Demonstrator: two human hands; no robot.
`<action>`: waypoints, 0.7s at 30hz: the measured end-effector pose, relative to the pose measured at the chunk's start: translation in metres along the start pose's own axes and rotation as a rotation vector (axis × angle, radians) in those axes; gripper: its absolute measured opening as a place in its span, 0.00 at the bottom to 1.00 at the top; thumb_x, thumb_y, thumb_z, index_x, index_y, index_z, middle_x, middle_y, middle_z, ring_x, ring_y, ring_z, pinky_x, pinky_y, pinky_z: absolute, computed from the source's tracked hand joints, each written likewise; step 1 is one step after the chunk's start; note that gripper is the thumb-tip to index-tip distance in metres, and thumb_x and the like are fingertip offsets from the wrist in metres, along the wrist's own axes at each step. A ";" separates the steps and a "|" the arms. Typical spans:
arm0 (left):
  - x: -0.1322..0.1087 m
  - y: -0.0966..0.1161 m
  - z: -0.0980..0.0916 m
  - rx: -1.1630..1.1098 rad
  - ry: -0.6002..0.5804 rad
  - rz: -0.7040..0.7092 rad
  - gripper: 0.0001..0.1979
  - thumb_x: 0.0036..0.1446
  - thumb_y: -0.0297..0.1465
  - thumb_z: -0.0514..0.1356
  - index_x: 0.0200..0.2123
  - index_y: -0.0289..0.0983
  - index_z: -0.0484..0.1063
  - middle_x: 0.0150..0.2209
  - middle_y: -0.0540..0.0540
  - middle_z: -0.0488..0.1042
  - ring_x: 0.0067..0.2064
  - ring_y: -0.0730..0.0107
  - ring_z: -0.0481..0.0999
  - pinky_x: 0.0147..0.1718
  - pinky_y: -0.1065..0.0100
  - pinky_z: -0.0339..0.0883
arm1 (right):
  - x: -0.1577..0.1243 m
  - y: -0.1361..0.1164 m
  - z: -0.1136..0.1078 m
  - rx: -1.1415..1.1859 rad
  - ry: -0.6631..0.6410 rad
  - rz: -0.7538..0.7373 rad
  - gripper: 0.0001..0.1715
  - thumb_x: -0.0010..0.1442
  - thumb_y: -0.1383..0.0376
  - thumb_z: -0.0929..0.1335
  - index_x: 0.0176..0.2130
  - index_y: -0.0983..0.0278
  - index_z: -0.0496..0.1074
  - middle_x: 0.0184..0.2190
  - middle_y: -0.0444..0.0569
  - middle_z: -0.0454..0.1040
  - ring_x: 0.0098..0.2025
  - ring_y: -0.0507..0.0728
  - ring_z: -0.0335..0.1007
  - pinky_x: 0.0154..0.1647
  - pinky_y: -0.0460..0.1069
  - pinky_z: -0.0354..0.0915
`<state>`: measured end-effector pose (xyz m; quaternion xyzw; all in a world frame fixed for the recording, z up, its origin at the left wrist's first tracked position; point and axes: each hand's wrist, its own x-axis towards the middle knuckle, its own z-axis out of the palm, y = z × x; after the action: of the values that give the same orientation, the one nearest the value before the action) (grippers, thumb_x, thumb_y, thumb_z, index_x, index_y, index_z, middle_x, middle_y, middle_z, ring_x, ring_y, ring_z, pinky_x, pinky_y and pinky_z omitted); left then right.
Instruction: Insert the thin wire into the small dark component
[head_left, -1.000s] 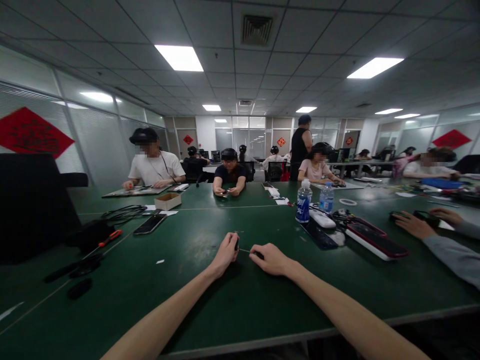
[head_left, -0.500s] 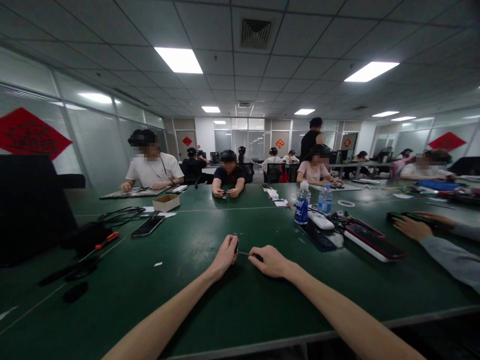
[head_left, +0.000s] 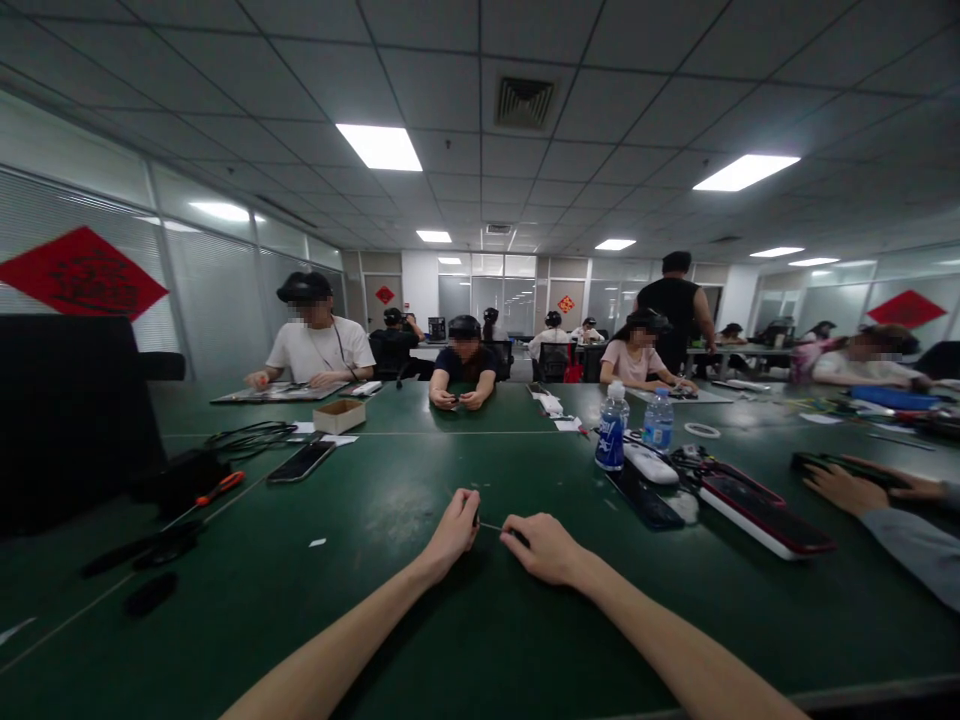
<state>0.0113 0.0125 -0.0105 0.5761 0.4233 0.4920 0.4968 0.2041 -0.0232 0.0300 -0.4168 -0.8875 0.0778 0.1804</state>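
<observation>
Just above the green table (head_left: 390,620), my two hands are close together in the middle of the view. My left hand (head_left: 454,530) is closed around a small dark object (head_left: 475,517), mostly hidden by the fingers. My right hand (head_left: 546,547) is closed on a screwdriver (head_left: 491,527), its thin metal shaft pointing left at the dark object. Much of the handle is covered by my fingers. Whether the tip touches the object I cannot tell.
To the right are water bottles (head_left: 611,440), a phone (head_left: 646,500) and a red-edged device (head_left: 769,510). A co-worker's hands (head_left: 847,490) lie at far right. On the left are a phone (head_left: 301,461), a small box (head_left: 339,415), cables (head_left: 247,438) and an orange-handled tool (head_left: 220,488).
The view has tilted up a little, so the table things sit lower in it. A standing person at the back has moved right. My hands keep the same hold.
</observation>
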 end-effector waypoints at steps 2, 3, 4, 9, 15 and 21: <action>0.000 0.000 -0.001 -0.009 -0.005 -0.014 0.22 0.54 0.53 0.46 0.36 0.40 0.57 0.20 0.57 0.54 0.17 0.81 0.51 0.15 0.78 0.43 | 0.001 -0.001 0.001 -0.013 0.005 0.010 0.20 0.64 0.54 0.56 0.43 0.60 0.70 0.34 0.47 0.73 0.33 0.54 0.69 0.37 0.47 0.61; 0.001 0.000 -0.001 -0.015 -0.002 -0.020 0.22 0.54 0.53 0.46 0.36 0.40 0.57 0.20 0.57 0.54 0.18 0.81 0.51 0.15 0.78 0.43 | 0.001 -0.002 0.001 -0.020 0.011 0.017 0.20 0.64 0.54 0.56 0.42 0.60 0.69 0.34 0.47 0.73 0.34 0.54 0.69 0.37 0.48 0.61; 0.001 0.000 -0.001 -0.024 0.002 -0.027 0.22 0.54 0.53 0.46 0.36 0.40 0.56 0.20 0.57 0.54 0.18 0.81 0.51 0.15 0.78 0.43 | 0.002 -0.002 0.002 -0.023 0.018 0.024 0.20 0.64 0.54 0.56 0.42 0.60 0.69 0.34 0.47 0.73 0.34 0.55 0.69 0.37 0.48 0.61; 0.006 -0.004 -0.003 -0.118 0.013 -0.051 0.22 0.54 0.54 0.46 0.35 0.40 0.56 0.20 0.58 0.52 0.18 0.81 0.48 0.16 0.77 0.41 | 0.004 -0.004 0.004 0.000 0.036 0.046 0.21 0.65 0.53 0.55 0.42 0.59 0.69 0.34 0.46 0.73 0.33 0.54 0.69 0.35 0.47 0.61; 0.006 -0.001 -0.005 -0.125 0.016 -0.075 0.22 0.53 0.54 0.46 0.35 0.41 0.55 0.19 0.58 0.52 0.17 0.81 0.48 0.16 0.77 0.41 | 0.005 -0.007 -0.005 -0.080 0.073 0.095 0.20 0.64 0.54 0.55 0.42 0.59 0.68 0.34 0.47 0.73 0.34 0.55 0.70 0.35 0.48 0.61; 0.000 0.009 -0.006 -0.106 0.018 -0.076 0.22 0.53 0.54 0.46 0.35 0.40 0.56 0.19 0.58 0.54 0.18 0.81 0.52 0.17 0.77 0.44 | -0.007 -0.018 -0.058 -0.030 0.107 0.091 0.20 0.63 0.53 0.56 0.43 0.59 0.70 0.38 0.49 0.73 0.39 0.58 0.69 0.42 0.51 0.62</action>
<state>0.0058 0.0115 -0.0012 0.5280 0.4228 0.4997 0.5410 0.2177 -0.0412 0.0868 -0.4629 -0.8578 0.0502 0.2177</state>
